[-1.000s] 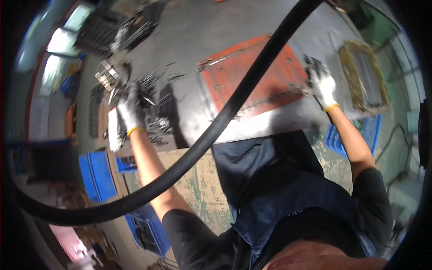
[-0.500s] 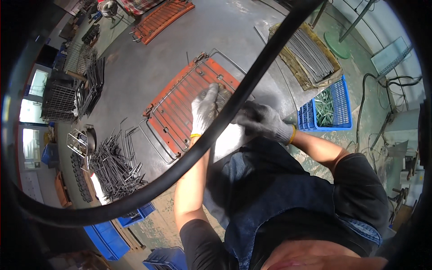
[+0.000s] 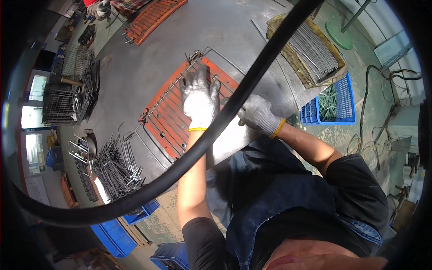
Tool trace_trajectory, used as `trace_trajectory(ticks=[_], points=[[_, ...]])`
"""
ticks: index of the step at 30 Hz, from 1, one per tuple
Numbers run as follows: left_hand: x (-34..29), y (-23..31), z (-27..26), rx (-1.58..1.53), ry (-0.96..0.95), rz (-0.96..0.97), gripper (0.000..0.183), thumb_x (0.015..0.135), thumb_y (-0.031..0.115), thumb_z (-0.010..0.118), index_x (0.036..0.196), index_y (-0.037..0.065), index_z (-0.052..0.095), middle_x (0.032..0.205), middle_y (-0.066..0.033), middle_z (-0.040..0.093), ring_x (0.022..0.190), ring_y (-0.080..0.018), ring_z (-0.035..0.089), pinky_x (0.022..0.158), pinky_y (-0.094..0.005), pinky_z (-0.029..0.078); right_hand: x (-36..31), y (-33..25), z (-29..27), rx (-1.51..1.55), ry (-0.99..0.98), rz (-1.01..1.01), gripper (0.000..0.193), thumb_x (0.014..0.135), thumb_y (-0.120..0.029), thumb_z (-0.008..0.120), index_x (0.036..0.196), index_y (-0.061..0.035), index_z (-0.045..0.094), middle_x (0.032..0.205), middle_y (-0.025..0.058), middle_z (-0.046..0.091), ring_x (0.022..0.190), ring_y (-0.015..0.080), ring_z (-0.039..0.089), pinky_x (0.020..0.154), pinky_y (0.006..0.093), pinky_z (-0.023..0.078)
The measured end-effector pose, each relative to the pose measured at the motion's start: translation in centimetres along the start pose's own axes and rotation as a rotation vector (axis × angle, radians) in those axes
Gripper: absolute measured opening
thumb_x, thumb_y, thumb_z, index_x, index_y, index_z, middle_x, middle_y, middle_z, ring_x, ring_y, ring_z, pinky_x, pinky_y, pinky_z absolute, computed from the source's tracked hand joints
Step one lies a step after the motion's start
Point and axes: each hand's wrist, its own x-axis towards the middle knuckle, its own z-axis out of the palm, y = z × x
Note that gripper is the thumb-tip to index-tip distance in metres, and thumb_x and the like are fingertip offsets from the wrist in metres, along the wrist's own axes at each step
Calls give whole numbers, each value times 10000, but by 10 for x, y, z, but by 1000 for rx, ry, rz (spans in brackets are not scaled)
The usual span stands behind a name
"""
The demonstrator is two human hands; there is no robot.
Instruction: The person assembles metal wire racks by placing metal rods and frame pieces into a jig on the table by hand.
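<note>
An orange jig plate (image 3: 162,135) lies on the metal table, with thin metal rods laid across it in a row and bent wire frames along its edges. My left hand (image 3: 200,101), in a grey-white work glove with a yellow cuff, rests palm down on the rods with its fingers spread. At the plate's near right edge is my right hand (image 3: 261,114), gloved the same way. Its fingers look curled inward, partly behind the thick black bar that crosses the view; whatever they hold is hidden.
Bent rods (image 3: 117,171) are heaped at the table's left. A box of straight rods (image 3: 310,51) stands at the right, above a blue crate (image 3: 348,101) of green strips. Another orange jig (image 3: 155,20) lies at the far side, near another person's gloved hand (image 3: 102,9). The black bar (image 3: 180,168) cuts across diagonally.
My left hand has shifted away from me over the rods, its fingers going from bunched to spread. The right hand has turned and moved slightly up and left. The other person's hand has moved.
</note>
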Motion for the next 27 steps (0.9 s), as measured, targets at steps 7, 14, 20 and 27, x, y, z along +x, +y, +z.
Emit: trace_trajectory(ticks=[7,14,20,27], points=[[5,-4,11,165,3,212,413,915,362,518,1257,134,544,1197,-129,599,1156,-333,501,1059,-457,324,-1,28,23,-40,190,-39,371,839,-304,639,1167,-138,593,1097,98,603,945,268,636,787,377,536],[0,2,13,176,55,188,348,905,341,529,1174,125,576,1155,-105,600,1093,-305,528,1012,-437,371,-1,23,-4,149,352,127,359,869,-388,618,1124,-135,623,1008,134,614,933,313,624,785,385,523],[-1,4,16,133,106,146,325,891,302,540,1143,100,579,1128,-100,593,1077,-304,522,1012,-456,361,6,27,-11,271,662,4,491,821,-337,685,1259,-163,546,1200,141,560,1087,324,556,897,384,468],[-15,-12,24,-181,87,14,418,902,407,515,1183,101,564,1184,-191,574,1127,-362,529,939,-485,443,20,64,46,266,542,-29,380,990,-303,425,1278,-78,527,1200,104,576,1027,174,575,877,319,470]])
